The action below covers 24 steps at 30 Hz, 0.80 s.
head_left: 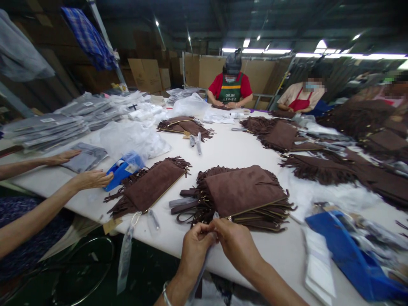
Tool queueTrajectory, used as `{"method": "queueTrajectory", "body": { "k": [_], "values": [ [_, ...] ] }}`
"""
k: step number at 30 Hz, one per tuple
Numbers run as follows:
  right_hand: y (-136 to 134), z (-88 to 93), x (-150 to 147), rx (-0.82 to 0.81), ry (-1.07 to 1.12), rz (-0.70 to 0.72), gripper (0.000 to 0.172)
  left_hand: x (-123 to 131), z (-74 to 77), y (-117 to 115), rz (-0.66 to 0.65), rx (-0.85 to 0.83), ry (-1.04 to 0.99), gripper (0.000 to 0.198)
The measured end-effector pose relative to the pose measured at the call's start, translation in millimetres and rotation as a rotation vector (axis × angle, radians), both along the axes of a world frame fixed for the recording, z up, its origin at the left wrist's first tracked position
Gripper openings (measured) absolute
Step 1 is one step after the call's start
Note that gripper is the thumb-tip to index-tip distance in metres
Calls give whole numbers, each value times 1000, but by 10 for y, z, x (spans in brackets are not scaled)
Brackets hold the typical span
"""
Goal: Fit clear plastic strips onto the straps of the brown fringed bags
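Observation:
My left hand (195, 248) and my right hand (234, 242) meet at the near table edge, fingers pinched together on a small clear plastic piece (215, 216) by the zipper end of a brown suede fringed bag. That bag tops a stack of brown fringed bags (242, 193) right in front of my hands. A grey strip (199, 278) hangs down below my left hand. Another brown fringed bag (149, 187) lies to the left, with a clear tag (125, 250) dangling over the edge.
A co-worker's two hands (91, 178) reach in from the left near a blue tape dispenser (123, 170) and grey packets (44, 129). A blue tray (350, 250) sits at right. More fringed bags (280, 134) cover the white table (229, 148); two people work at the far end.

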State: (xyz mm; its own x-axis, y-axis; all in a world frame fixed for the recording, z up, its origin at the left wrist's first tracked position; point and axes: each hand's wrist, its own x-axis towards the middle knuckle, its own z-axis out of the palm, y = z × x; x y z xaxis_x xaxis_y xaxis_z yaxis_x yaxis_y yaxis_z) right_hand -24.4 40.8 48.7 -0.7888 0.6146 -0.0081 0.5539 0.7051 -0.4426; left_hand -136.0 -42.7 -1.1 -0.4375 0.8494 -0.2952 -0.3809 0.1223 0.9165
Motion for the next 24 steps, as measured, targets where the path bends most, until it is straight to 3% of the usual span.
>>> {"method": "queueTrajectory", "body": {
  "k": [4,6,13,16,19,24],
  "values": [
    [11,1,-27,13,-49,-8,41,26,-33,27,65,-19,48,25],
    [2,-36,-24,-26,-15,-41,37,40,-59,26,90,-28,-9,27],
    [-167,-239,40,-297,323,-284,28,124,-55,14,121,13,-335,23],
    [-247,-306,29,-480,498,-417,18,148,-24,22,108,24,-379,21],
    [-304,-383,-1,-625,638,-563,16,171,-73,23,135,6,-241,22],
    [-336,-501,-53,-829,782,-717,27,205,-206,9,214,-57,131,25]
  ]
}}
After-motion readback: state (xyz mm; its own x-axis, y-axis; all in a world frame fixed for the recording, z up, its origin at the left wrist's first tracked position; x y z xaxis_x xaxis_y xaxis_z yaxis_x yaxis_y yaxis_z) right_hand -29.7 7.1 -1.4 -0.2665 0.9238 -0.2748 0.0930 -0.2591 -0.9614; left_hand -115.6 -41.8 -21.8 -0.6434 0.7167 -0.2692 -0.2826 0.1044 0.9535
